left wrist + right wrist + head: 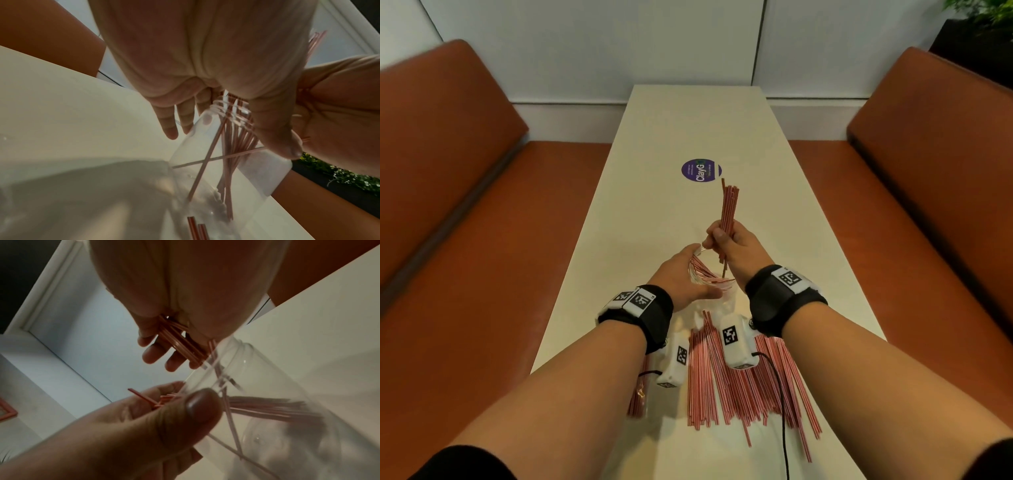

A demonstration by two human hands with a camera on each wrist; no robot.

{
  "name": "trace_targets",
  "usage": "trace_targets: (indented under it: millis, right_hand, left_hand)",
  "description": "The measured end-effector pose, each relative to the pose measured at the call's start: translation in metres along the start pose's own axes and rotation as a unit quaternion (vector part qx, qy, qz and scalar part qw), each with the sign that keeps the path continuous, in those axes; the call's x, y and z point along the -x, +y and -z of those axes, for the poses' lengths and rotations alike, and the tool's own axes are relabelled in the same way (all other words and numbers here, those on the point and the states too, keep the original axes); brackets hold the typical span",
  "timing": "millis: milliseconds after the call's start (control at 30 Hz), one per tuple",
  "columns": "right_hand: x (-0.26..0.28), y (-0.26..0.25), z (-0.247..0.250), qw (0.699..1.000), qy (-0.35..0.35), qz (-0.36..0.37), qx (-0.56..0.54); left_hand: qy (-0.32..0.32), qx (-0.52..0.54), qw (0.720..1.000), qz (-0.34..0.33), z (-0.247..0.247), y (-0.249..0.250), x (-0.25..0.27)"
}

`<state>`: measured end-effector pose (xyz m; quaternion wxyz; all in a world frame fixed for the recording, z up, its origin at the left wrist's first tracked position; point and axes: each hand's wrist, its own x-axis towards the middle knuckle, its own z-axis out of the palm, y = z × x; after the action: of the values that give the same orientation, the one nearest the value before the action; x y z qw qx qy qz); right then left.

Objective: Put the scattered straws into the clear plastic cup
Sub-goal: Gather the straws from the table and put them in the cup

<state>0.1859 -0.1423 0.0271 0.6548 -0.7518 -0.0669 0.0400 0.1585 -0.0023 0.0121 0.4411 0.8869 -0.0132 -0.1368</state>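
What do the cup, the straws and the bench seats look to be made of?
Cup: clear, glossy plastic; the straws inside show through its wall.
Straws: thin and stiff, red-and-white striped; paper or plastic, can't tell.
Bench seats: smooth orange-brown upholstery, probably leather or vinyl, with a soft sheen.

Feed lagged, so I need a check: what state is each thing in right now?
clear plastic cup: tilted, partly filled with straws, gripped by left hand
straw bundle: held by right hand, lower ends at the cup mouth
loose straws: scattered on table, not yet collected
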Motion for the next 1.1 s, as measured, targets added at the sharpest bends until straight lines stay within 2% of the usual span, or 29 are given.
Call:
trace_targets:
  millis: [133,267,667,867,967,1033,1100]
  right_hand:
    - [0.002,-0.003,0.000,1.000,-0.004,-0.016,0.009]
    - [0.001,0.000,-0.001,1.000,-0.005,-0.001,0.030]
    - [0.006,0.000,-0.003,1.000,0.010,-0.003,0.000]
    - [0.012,0.001,0.009,0.995,0.098,0.014,0.005]
    - [0.020,-0.001,0.018,0.995,0.099,0.009,-0.003]
    - [0.022,-0.008,0.022,0.994,0.103,0.014,0.016]
    - [0.026,-0.016,0.030,0.990,0.131,0.022,0.050]
  left_hand:
    - [-0.002,0.013,1.000,-0.012,0.002,0.004,0.003]
    - [-0.003,0.006,1.000,-0.009,0.003,0.005,0.005]
    - [-0.002,0.014,1.000,-0.003,0.001,0.005,0.007]
    - [0.001,-0.007,1.000,0.010,0.000,0.002,0.002]
    - [0.006,-0.007,1.000,0.006,0.001,0.001,0.007]
    - [0.023,-0.016,1.000,0.008,0.003,0.000,0.013]
    - [0.073,-0.028,0.997,0.011,0.004,-0.005,0.022]
